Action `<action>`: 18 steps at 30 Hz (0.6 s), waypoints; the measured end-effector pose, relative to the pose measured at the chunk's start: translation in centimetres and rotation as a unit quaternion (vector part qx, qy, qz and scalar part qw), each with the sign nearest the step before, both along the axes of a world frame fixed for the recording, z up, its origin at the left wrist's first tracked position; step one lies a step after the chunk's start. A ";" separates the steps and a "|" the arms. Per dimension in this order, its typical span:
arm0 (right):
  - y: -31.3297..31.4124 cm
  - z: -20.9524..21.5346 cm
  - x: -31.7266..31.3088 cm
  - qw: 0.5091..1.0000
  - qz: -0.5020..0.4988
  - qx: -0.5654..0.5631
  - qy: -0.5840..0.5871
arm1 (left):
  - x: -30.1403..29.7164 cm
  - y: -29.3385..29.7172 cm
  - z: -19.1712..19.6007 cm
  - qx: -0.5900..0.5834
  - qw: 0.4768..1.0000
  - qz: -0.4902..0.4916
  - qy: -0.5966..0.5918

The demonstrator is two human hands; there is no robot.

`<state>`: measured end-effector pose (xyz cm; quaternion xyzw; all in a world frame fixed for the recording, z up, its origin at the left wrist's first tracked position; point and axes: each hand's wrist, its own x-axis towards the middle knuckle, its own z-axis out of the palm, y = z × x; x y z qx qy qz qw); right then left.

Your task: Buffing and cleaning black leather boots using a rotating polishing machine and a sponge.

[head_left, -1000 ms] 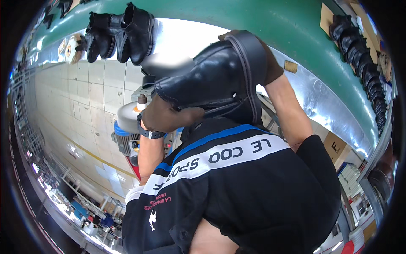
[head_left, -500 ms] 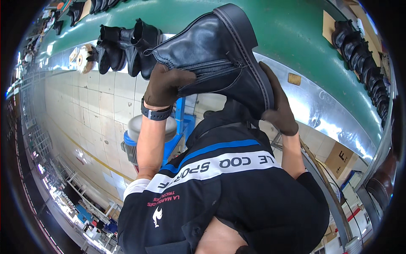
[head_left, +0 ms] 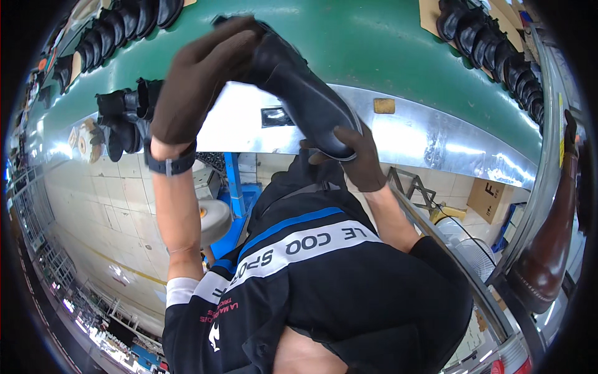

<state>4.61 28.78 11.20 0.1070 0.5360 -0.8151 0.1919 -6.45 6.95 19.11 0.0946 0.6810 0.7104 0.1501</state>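
A black leather ankle boot [head_left: 299,93] is held above the near metal edge of the green table, its toe pointing toward me and to the right. My left hand [head_left: 208,75], in a brown glove, is closed over the shaft end, with its fingertips partly hidden and slightly blurred. Around the toe, my right hand [head_left: 363,161], gloved the same way, grips with the thumb on top and fingers beneath. A small black rectangular piece [head_left: 276,116] lies on the metal strip behind the boot.
Black boots [head_left: 121,121] stand at the table's left edge beside a tape-like roll [head_left: 90,142]. Rows of boots line the far left [head_left: 118,34] and right [head_left: 498,56]. A tan block [head_left: 384,105] rests on the metal strip [head_left: 461,140]. One brown boot [head_left: 542,268] is at far right.
The boot has turned, its toe swinging toward me and its sole out of sight. My left hand has moved up and left to the shaft end; my right hand has shifted from sole to toe.
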 end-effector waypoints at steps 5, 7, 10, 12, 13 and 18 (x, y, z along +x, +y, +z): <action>0.6 -6.5 -2.3 0.956 -0.076 -0.276 -0.071 | -0.4 0.9 1.5 0.021 0.977 0.169 0.130; 1.9 -8.1 -4.4 0.960 -0.115 -0.256 0.002 | 0.3 0.5 -0.4 -0.077 0.973 0.181 0.119; 5.1 -9.6 -8.7 0.958 -0.226 -0.156 0.075 | 2.6 -0.2 -5.7 -0.141 0.973 0.179 0.021; 8.2 -11.6 -12.6 0.953 -0.264 -0.109 0.102 | 5.5 -1.4 -8.9 -0.153 0.966 0.184 -0.095; 10.5 -13.1 -14.5 0.949 -0.291 -0.062 0.106 | 6.7 -1.4 -10.2 -0.167 0.958 0.177 -0.150; 22.1 -17.8 -24.7 0.911 -0.397 -0.083 0.072 | 13.1 -3.3 -17.2 -0.212 0.928 0.117 -0.284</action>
